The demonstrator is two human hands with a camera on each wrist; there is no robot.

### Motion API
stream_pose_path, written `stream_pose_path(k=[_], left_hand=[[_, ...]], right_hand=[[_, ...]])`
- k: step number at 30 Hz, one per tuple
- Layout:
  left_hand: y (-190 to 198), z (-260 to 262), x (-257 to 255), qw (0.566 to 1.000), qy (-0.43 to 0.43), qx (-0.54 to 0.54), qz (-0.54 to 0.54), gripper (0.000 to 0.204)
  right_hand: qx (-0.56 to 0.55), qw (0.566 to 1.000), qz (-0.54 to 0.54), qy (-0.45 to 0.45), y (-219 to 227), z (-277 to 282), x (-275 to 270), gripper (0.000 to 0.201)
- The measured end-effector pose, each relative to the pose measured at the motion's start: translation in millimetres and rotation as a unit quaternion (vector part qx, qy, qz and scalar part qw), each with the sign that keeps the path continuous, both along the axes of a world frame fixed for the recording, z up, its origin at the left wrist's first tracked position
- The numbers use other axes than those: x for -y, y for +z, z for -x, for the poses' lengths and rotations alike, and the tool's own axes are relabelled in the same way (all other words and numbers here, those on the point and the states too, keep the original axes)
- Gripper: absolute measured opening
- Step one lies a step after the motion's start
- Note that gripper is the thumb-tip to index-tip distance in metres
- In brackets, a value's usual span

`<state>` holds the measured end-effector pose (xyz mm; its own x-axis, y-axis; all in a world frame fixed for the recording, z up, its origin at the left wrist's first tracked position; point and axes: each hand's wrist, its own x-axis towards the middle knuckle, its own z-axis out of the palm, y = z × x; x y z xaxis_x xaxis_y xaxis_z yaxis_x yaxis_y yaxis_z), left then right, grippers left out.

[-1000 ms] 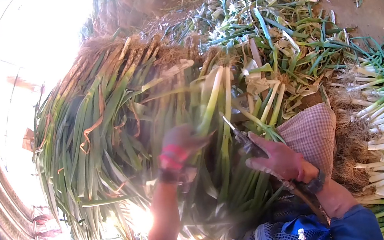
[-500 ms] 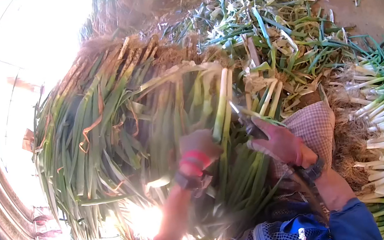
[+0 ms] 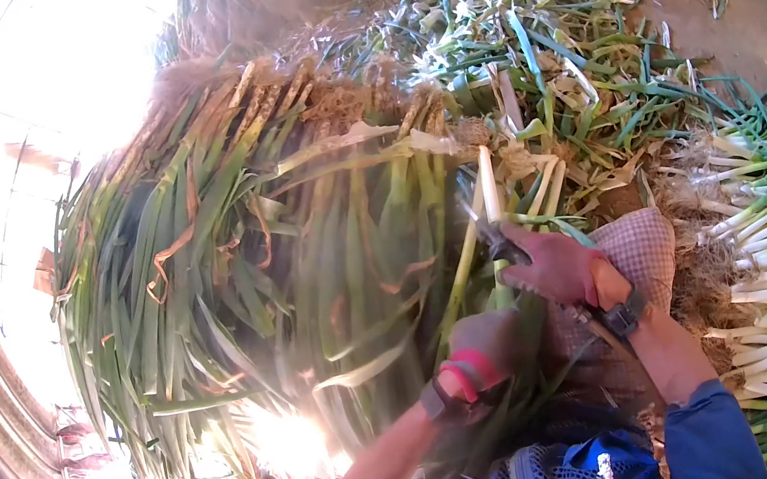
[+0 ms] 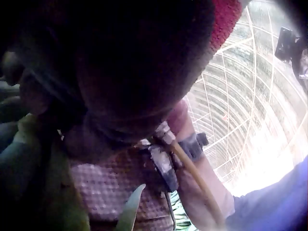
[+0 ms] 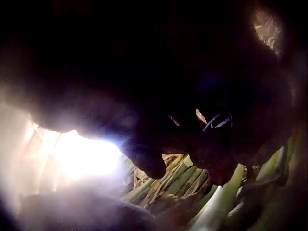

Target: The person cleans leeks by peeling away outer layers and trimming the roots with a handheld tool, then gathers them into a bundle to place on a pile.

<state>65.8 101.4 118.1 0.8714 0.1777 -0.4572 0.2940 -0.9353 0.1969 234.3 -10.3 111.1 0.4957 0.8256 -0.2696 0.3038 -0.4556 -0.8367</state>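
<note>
My left hand (image 3: 488, 346), gloved with a pink cuff, grips a green onion (image 3: 488, 186) by its leaves, low in front of my body. The onion's white shaft stands upright above the hand, with its roots at the top. My gloved right hand (image 3: 562, 265) holds an air blow gun (image 3: 500, 242), its thin nozzle pointing up beside the white shaft. From that hand a tan hose (image 4: 195, 171) runs back along the forearm in the left wrist view. Left of both hands lies a thick heap of untrimmed green onions (image 3: 234, 254), roots away from me. The right wrist view is mostly dark.
A checked cloth (image 3: 634, 248) covers something beside my right hand. Cleaned green onions (image 3: 765, 277) lie in a row at the right, roots inward. Stripped leaves (image 3: 513, 45) pile up ahead, with bare soil (image 3: 734, 29) beyond. Tunnel ribs (image 3: 2, 354) curve along the left.
My left hand has moved right and toward my body, bringing a green onion upright in front of the nozzle. The right hand has shifted slightly, still holding the air blow gun.
</note>
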Motion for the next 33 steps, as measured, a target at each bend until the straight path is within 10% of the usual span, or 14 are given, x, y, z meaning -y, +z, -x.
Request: stream_pose_path(k=[10,14,17,22,25,33], left_hand=[[-4.0,16.1,1.7,0.990,0.070,0.073,0.097,0.034],[-14.8,19.4,-7.7,0.989,0.060,0.079,0.107,0.035],[-10.8,19.6,-13.9,0.987,0.061,0.062,0.137,0.038],[8.6,4.0,-53.6,0.955,0.169,0.060,0.238,0.046],[3.9,-14.0,-82.9,0.954,0.204,0.219,-0.002,0.059],[-11.9,-82.5,-123.4,0.946,0.255,0.010,-0.201,0.115]], right_hand=[[0.034,0.980,0.051,0.187,-21.9,-109.7,-153.5,0.059],[0.021,0.983,-0.148,-0.103,22.6,-170.0,-159.4,0.054],[0.012,0.968,-0.086,-0.237,50.3,-166.0,-136.4,0.057],[-0.053,0.993,-0.100,-0.042,-12.2,-110.7,-81.3,0.067],[-0.148,0.988,-0.048,-0.005,6.8,-43.0,-40.8,0.064],[-0.090,0.994,-0.061,0.019,-32.9,28.6,-1.0,0.074]])
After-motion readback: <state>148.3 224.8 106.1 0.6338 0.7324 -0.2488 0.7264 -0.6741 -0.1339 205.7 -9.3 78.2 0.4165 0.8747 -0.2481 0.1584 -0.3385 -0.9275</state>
